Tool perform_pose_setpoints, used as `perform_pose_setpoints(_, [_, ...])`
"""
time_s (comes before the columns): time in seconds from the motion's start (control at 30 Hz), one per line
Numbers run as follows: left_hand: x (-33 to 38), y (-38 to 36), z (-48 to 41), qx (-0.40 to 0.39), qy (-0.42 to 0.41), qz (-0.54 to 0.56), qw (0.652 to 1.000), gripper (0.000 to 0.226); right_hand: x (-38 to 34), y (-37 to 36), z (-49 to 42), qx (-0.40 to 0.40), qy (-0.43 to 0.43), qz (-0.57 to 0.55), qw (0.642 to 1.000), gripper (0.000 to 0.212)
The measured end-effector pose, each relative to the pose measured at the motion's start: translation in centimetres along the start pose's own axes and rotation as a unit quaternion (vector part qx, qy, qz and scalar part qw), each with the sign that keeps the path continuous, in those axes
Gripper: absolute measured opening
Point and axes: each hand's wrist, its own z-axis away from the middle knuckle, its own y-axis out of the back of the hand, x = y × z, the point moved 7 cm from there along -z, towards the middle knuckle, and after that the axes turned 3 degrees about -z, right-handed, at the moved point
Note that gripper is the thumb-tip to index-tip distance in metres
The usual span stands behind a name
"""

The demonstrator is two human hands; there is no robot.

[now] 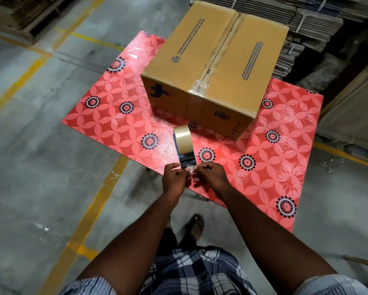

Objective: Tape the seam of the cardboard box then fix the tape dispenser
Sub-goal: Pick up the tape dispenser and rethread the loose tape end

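Note:
A closed cardboard box (213,67) stands on a red flowered table (115,116), with clear tape running along its top seam and down over the near edge. In front of it lies a blue tape dispenser (184,145) carrying a roll of tan tape. My left hand (174,177) and my right hand (210,175) meet at the dispenser's near end. Both pinch the loose clear tape end (189,168) between thumb and fingers.
Stacks of flattened cardboard (306,28) rise behind and to the right of the table. The concrete floor (40,145) has yellow lines. A wooden pallet (19,15) sits at the far left. My sandalled foot (197,223) is under the table's near edge.

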Motion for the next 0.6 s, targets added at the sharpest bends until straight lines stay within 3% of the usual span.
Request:
perform_pose_setpoints(0.17, [-0.3, 0.2, -0.1, 0.0, -0.003, -0.024, 1.0, 0.03, 0.2, 0.0, 0.3, 0.022, -0.004, -0.025, 0.999, 0.028])
perform_pose_setpoints(0.37, [-1.4, 0.3, -0.7, -0.018, 0.016, -0.024, 0.999, 0.033, -0.5, -0.3, 0.6, 0.011, -0.033, 0.014, 0.999, 0.009])
perform_pose_setpoints(0.5, [-1.3, 0.3, -0.8, -0.031, 0.015, -0.012, 0.999, 0.032, -0.7, -0.7, 0.3, -0.02, -0.035, 0.027, 0.999, 0.027])
perform_pose_setpoints(0.6, [-1.3, 0.5, -0.7, -0.035, 0.016, -0.011, 0.999, 0.031, -0.8, -1.0, 0.0, -0.03, -0.025, 0.066, 0.997, 0.024])
